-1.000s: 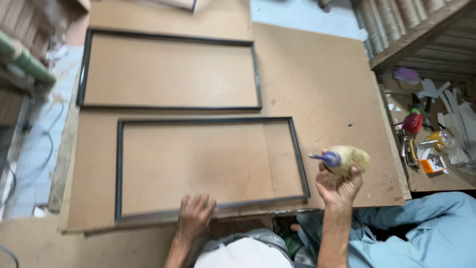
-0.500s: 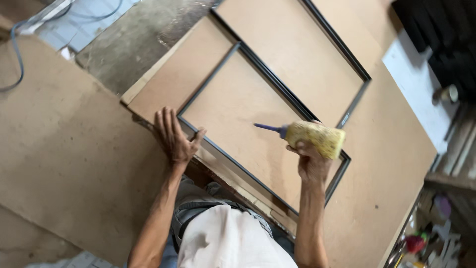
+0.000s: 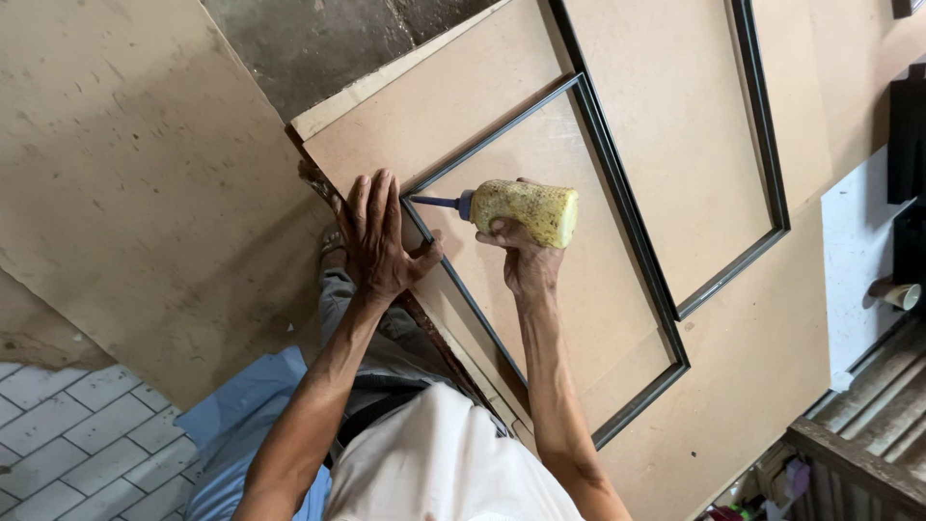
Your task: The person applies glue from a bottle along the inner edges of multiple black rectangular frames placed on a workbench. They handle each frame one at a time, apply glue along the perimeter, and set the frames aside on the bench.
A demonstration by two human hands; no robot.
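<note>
Here, pressing flat with the left hand, fingers spread wide and gripping nothing, palm down on the brown board right at the near corner of the black frame, thumb reaching across the frame's edge. Gripping a yellowish glue bottle in the right hand, fingers wrapped closed around its body from below, bottle lying sideways. Pointing the bottle's blue nozzle toward the left hand, tip touching or just beside the inner corner of the frame, close by the left fingertips.

Lying flat on the board, the frame running away from the hands toward the lower right, thin dark strips enclosing a bare rectangle of board. Sitting just beyond it, a second black frame, alongside the first, on the same sheet. Overlapping another large brown sheet to the left, with a patch of grey concrete floor showing between them at the top.

Showing below the arms, a white shirt and grey trousers, with blue cloth beside them and pale floor tiles in the lower left corner. Standing at the right edge, dark objects too cut off to tell apart.
</note>
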